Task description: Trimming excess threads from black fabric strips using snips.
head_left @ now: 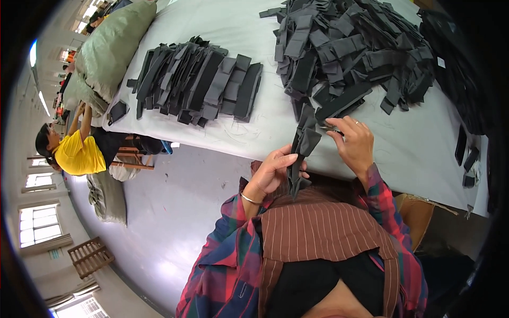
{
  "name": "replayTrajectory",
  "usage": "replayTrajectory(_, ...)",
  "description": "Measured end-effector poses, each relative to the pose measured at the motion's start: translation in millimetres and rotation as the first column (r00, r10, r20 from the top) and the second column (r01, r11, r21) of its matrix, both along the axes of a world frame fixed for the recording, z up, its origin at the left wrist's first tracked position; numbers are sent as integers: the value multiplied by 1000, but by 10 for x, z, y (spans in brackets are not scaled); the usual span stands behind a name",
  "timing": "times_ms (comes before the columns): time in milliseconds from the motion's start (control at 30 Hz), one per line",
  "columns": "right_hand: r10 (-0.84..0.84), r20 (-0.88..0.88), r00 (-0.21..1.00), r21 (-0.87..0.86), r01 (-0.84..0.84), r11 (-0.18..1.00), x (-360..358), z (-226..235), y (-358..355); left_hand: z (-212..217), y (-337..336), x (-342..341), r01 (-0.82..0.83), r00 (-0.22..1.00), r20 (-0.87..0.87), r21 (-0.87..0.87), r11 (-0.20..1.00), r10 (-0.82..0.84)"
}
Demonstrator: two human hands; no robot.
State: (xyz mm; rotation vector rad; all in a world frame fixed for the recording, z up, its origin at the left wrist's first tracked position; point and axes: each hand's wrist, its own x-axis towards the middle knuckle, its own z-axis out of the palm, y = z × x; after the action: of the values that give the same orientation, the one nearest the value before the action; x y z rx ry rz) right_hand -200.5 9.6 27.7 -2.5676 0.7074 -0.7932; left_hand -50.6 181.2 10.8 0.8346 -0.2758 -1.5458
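Observation:
My left hand (pixel 274 170) is closed around a folded dark grey fabric strip (pixel 305 139), held upright at the table's near edge, thumb across its front. Just right of its upper part is my right hand (pixel 354 142), thumb and fingertips pinched together. Something small and dark shows at those fingertips, too small to name. Beyond the hands, a large loose heap of similar grey fabric strips (pixel 352 50) covers the far right of the table. To the left lies a neater row of overlapping strips (pixel 199 82).
The pale cloth-covered table (pixel 222 135) carries scattered thread bits. Black material (pixel 456 74) lies along its right side, with small dark pieces (pixel 470 159) nearby. Large green sacks (pixel 114 47) stand at the far left, beside a person in a yellow top (pixel 82 152). A cardboard box (pixel 416 214) sits below the right edge.

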Motion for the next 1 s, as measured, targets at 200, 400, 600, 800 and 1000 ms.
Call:
replayTrajectory(200, 16, -43, 999, -49, -18, 999, 83, -125, 17, -32, 36, 10, 63, 998, 26, 14, 998, -63)
replayTrajectory(400, -52, -5, 999, 32, 52, 998, 57, -151, 58, -78, 117, 21, 16, 999, 41, 16, 1000, -17)
replayTrajectory(600, -97, -9, 995, 10, 98, 995, -115, -41, 111, -171, 134, 12, -36, 998, -47, 83, 996, 40)
replayTrajectory(800, -22, -71, 997, -114, 14, 993, 3, -197, 33, -258, 142, 20, 15, 1000, -11, 52, 999, -14)
replayTrajectory(1000, -70, 18, 997, 538, 49, 841, -71, -248, 19, 28, 23, -102, -165, 974, 167, 76, 983, 151)
